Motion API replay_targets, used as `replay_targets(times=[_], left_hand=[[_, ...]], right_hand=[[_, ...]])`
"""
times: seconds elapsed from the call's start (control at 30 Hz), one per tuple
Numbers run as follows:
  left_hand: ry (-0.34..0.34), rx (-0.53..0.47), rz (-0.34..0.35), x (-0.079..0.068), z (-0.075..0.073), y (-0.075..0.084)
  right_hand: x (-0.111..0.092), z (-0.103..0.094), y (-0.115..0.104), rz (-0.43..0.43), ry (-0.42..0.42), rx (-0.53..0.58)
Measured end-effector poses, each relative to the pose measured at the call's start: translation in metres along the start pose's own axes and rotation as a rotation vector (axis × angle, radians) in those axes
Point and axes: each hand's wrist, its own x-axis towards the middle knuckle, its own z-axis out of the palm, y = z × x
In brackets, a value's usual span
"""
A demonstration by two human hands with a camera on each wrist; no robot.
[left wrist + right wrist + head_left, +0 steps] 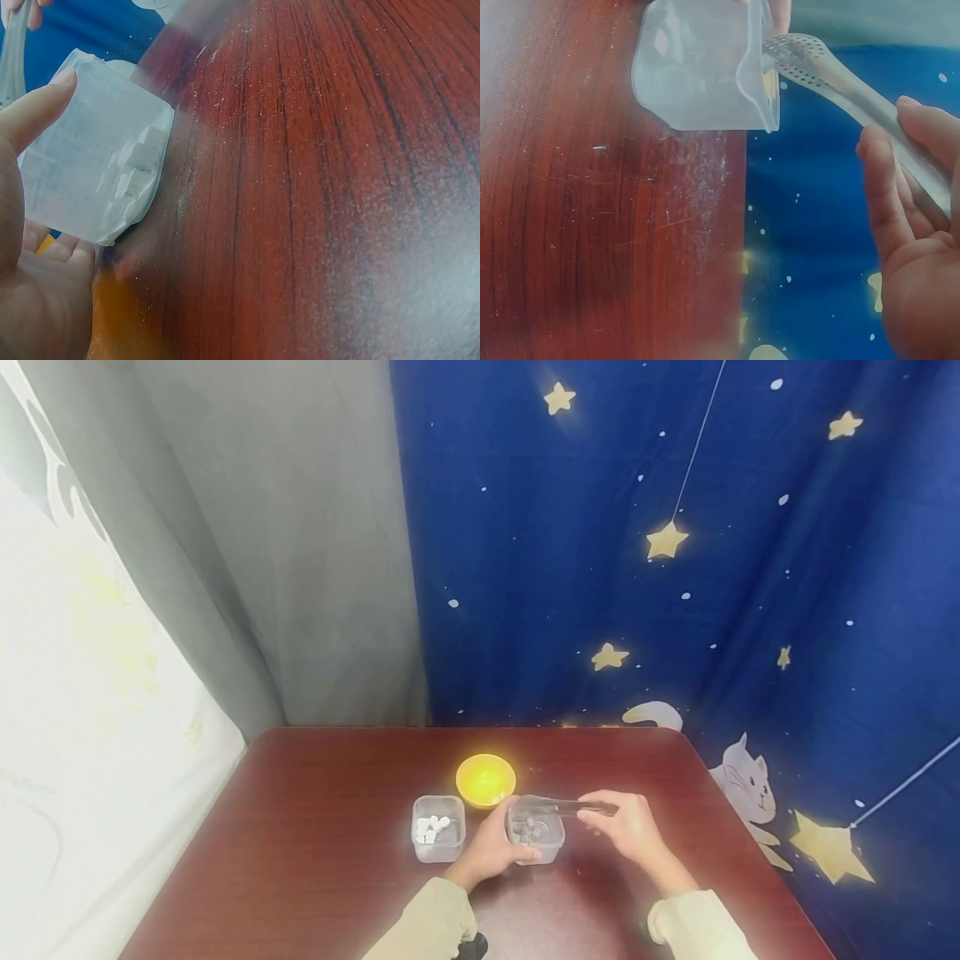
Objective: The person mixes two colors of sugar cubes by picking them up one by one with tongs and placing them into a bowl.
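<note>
Nearest are two cream sleeves [429, 920], with a dark band [472, 947] at the left wrist. The left hand [489, 850] grips a clear plastic tub [551, 852] at its eight o'clock side, thumb across the near wall. At the tub's three o'clock, the right hand [628, 827] pinches metal tongs [866, 109] between thumb and fingers; their perforated end [799, 52] reaches the tub's mouth (whether it touches the rim, I cannot tell).

The tub is squarish with rounded corners, see-through but hazy, and holds small greyish cubes [527, 835] mostly toward its nine o'clock side. Also at nine o'clock, just beyond the left hand, a similar container [439, 856] holds white chunks [430, 833]. A yellow bowl [486, 768] sits at half past ten, its near rim partly screened by the left hand's fingers. All this is on or above a reddish-brown table [322, 868]. Past the far edge hang a grey curtain [337, 527] and a blue star-patterned one [525, 577].
</note>
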Motion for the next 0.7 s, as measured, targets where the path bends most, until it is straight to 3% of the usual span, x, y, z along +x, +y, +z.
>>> replay_targets(times=[0.43, 0.7], left_hand=[[-0.001, 0.004, -0.022, -0.0011, -0.0002, 0.0010], [0.002, 0.002, -0.023, -0.0004, 0.0004, -0.0013]], right_hand=[[-0.0021, -0.0080, -0.0097, 0.076, 0.030, 0.047], [-0.0057, -0.0073, -0.0061, 0.056, 0.049, 0.117]])
